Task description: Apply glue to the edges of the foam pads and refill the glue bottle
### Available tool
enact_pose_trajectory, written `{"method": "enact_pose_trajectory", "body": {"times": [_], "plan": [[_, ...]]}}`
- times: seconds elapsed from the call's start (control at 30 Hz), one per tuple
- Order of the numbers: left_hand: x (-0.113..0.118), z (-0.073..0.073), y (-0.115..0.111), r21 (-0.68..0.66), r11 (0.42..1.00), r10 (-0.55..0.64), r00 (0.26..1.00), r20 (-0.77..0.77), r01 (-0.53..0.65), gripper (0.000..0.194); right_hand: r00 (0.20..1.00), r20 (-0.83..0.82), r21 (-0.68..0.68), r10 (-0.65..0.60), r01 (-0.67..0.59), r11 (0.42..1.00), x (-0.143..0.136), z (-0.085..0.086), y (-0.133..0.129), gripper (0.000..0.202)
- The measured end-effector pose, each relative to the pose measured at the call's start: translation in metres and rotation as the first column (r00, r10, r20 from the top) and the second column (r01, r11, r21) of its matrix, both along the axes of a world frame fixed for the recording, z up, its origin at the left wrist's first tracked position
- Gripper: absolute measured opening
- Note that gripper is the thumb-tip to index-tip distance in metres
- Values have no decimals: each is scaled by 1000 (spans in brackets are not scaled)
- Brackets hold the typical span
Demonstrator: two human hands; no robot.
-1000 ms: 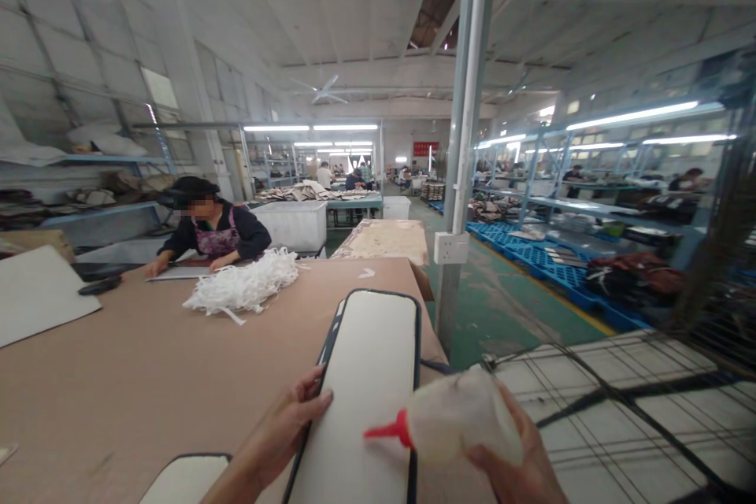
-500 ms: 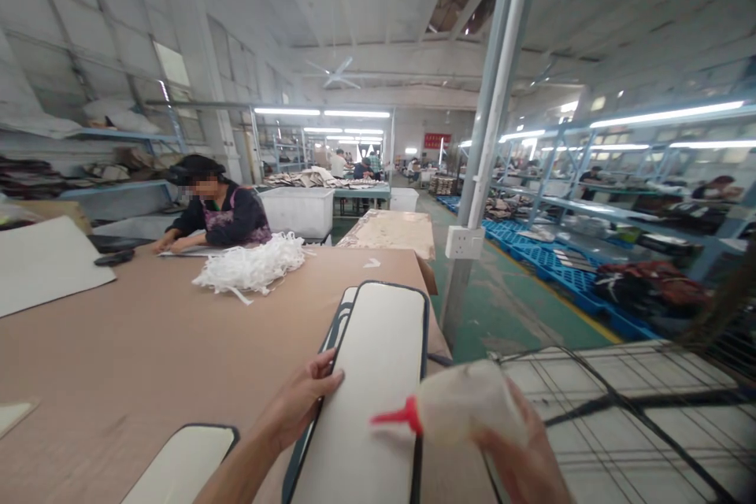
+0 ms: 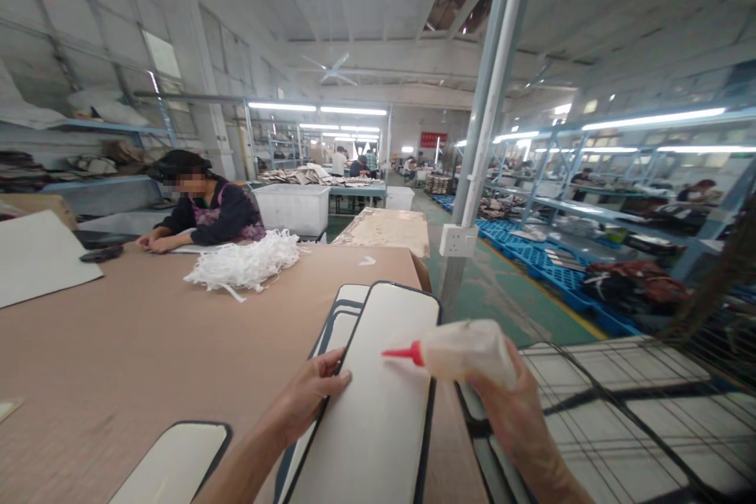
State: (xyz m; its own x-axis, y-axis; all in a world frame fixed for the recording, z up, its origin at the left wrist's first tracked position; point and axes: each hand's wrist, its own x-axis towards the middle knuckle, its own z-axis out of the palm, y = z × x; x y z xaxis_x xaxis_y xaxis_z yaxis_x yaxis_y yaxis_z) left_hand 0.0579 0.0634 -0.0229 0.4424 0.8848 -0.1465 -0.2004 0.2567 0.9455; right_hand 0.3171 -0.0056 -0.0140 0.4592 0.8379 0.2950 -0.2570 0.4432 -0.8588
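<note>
A long white panel [image 3: 383,402] with rounded corners and a dark edge lies tilted in front of me. My left hand [image 3: 316,394] grips its left edge, thumb on the white face and fingers at the side. In my right hand [image 3: 511,394] is a translucent squeeze bottle [image 3: 466,348] with a red nozzle, lying sideways over the panel. The nozzle points left above the white face; whether it touches cannot be made out. Beneath the panel, more dark-edged panels [image 3: 348,299] stick out on the left. Another such panel [image 3: 171,465] rests at the lower left.
The brown table [image 3: 147,339] bears a heap of white strips [image 3: 245,261] and a white sheet [image 3: 44,260]. A co-worker [image 3: 206,205] sits at its far side. Right of it stand a post with a socket box [image 3: 457,241] and a wire rack [image 3: 626,409] holding panels.
My right hand has moved the bottle up along the panel, toward its far end. The panel has turned slightly, its far end to the right, showing more of those below. My left hand keeps its grip.
</note>
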Motion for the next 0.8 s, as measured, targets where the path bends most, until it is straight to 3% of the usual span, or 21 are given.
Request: {"method": "enact_pose_trajectory", "body": {"times": [0.1,0.23,0.3,0.43,0.5,0.57,0.63,0.7,0.8], "plan": [[2,4,-2,19,999,-51,999,16,51,48,997,-51,32,-61,63,998,7,12,11,58],[-2,2,0,6,999,-36,999,34,36,46,985,24,-61,171,-170,984,-6,-11,-15,62],[-5,-1,0,-1,1000,-25,999,28,25,46,980,-4,-81,197,-197,977,-8,-16,-25,62],[-8,-2,-2,2,999,-51,998,23,51,45,999,-32,4,-33,33,999,7,3,-11,55],[-8,1,-2,4,998,-68,997,24,68,46,997,-22,31,-80,80,996,14,8,-6,53],[-8,4,0,3,998,-56,998,23,56,48,999,31,12,24,-24,1000,13,-1,-12,53],[-9,7,1,3,999,-39,999,17,39,49,958,131,-75,256,-248,966,7,-16,-26,53],[-10,8,0,4,1000,-24,1000,11,24,49,920,183,-140,347,-325,935,2,-23,-37,55],[-10,10,-3,-5,999,-33,999,6,33,50,990,55,-42,127,-125,991,6,-9,-33,57]]}}
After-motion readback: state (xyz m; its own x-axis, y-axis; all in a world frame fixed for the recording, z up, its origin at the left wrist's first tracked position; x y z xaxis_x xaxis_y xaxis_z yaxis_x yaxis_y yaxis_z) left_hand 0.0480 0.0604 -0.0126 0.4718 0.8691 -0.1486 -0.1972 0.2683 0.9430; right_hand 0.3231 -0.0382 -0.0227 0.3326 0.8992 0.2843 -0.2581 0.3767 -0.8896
